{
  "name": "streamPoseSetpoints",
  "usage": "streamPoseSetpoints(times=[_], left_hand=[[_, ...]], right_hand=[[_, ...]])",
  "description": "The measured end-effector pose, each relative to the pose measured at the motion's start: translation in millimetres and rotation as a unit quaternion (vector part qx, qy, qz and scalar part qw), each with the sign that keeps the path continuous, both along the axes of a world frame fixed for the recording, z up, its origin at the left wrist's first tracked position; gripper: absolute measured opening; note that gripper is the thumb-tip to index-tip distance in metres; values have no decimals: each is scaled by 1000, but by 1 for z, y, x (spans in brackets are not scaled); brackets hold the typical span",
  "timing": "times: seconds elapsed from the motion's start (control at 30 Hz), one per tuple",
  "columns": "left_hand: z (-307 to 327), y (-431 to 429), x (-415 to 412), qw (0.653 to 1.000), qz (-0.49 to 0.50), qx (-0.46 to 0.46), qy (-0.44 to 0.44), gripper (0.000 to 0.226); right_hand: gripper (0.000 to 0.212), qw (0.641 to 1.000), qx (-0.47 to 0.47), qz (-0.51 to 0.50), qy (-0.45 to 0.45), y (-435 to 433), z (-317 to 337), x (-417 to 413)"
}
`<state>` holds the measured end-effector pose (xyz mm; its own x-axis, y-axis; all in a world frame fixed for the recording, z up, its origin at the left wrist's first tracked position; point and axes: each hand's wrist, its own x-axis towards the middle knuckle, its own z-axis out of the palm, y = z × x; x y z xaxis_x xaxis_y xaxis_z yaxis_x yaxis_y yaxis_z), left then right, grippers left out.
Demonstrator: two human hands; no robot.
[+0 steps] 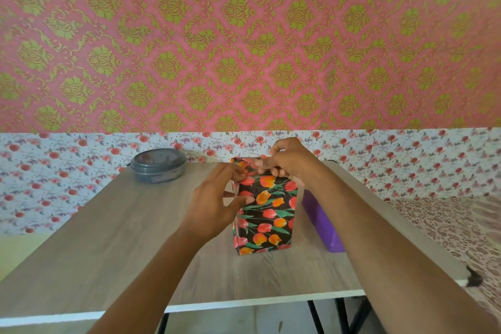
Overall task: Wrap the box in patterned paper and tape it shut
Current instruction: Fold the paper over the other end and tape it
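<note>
Box point(264, 214) upright mid-counter point(108, 238), tulip paper point(271, 198) already round its sides. Left hand point(217, 198) curls at top-left edge, pinching fold. Right hand point(290, 163) curls over top, gripping flap. Tip: press crease flat to box edge, keep paper taut, pin with one hand before taping. No tape in sight. Purple case point(320, 222) just right of box.

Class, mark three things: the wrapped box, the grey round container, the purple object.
wrapped box point(267, 214), head view, papered front face.
grey round container point(157, 159), head view, its lid.
purple object point(324, 230), head view, its long side.
</note>
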<state>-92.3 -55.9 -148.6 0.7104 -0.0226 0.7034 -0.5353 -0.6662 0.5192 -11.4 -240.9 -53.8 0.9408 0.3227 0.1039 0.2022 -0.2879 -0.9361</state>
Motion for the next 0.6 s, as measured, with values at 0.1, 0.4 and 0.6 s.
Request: streamPoseSetpoints(times=[0.1,0.4,0.6], left_hand=[[0,0,0,1000,4,-6,-1,35],[5,1,-5,999,13,28,-37,30],[5,2,-4,999,13,16,-33,27]], right_hand=[[34,999,-23,7,25,5,6,0],[30,987,-112,12,113,11,20,16],[35,978,-123,45,162,10,23,23]])
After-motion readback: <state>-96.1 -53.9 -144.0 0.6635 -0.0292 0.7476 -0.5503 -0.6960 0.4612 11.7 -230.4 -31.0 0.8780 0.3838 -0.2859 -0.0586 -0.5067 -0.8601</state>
